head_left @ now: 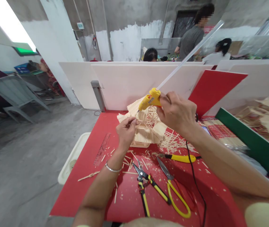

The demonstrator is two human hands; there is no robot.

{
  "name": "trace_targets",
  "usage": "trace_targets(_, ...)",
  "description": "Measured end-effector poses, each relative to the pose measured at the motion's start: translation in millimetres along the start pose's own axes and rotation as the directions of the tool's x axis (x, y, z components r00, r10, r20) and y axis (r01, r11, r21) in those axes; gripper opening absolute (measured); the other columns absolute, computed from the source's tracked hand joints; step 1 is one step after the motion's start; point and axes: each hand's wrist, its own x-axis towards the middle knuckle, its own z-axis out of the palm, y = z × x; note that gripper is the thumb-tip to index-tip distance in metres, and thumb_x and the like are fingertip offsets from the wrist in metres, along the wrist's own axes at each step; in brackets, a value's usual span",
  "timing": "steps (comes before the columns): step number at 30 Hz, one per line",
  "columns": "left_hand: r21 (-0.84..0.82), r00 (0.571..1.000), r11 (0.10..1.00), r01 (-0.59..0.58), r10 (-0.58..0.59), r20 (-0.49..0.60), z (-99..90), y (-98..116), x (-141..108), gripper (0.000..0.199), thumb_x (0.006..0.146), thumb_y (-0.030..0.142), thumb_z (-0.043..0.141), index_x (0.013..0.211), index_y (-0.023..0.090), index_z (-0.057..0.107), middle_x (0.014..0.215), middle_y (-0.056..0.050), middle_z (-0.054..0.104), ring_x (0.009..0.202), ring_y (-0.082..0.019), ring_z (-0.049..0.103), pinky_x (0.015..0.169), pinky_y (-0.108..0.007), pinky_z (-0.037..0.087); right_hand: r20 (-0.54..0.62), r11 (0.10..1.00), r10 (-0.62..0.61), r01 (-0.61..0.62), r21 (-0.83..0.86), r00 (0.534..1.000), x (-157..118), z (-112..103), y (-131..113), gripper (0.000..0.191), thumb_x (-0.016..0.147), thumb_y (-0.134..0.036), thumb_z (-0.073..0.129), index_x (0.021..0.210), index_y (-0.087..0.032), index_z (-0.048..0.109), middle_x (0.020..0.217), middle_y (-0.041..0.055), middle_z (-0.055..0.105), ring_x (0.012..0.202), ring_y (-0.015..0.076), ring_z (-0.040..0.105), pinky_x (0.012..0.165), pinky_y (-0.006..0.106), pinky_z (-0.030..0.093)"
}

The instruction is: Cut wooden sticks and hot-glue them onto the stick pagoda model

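Observation:
My right hand [178,113] is wrapped round a yellow hot glue gun [149,100], its nozzle pointing down and left at a model built of thin wooden sticks [146,134]. A long clear glue stick [191,53] juts from the gun's back, up to the right. At the model's left side, my left hand [126,127] is closed in a pinch, fingertips against or just in front of the sticks. What the fingertips hold is too small to make out. The model has slatted, roof-like panels and stands on the red tabletop [77,195].
Nearer me lie yellow-and-black snips [145,179], yellow-handled scissors [175,192], a yellow-handled tool [181,158] and a clear ruler [102,148]. Loose sticks [172,142] are scattered about. A black cord [192,170] runs under my right arm. White panels [129,82] stand behind; people sit and stand beyond.

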Motion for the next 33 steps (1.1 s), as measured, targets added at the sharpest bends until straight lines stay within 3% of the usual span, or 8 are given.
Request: trace_targets(33,-0.018,1.0,1.0,0.002,-0.001,0.005,1.2,3.3,-1.1,0.015,0.08,0.028,0.07,0.089,0.017,0.074,0.077,-0.005,0.074,0.071,-0.017,0.071,0.065,-0.027,0.059,0.011,1.0,0.004,-0.004,0.03,1.0,0.0,1.3,0.4,0.041,0.097,-0.034,0.033,0.131,-0.018,0.05,0.107,0.0112,0.059,0.083,0.0201,0.052,0.056,0.033,0.02)
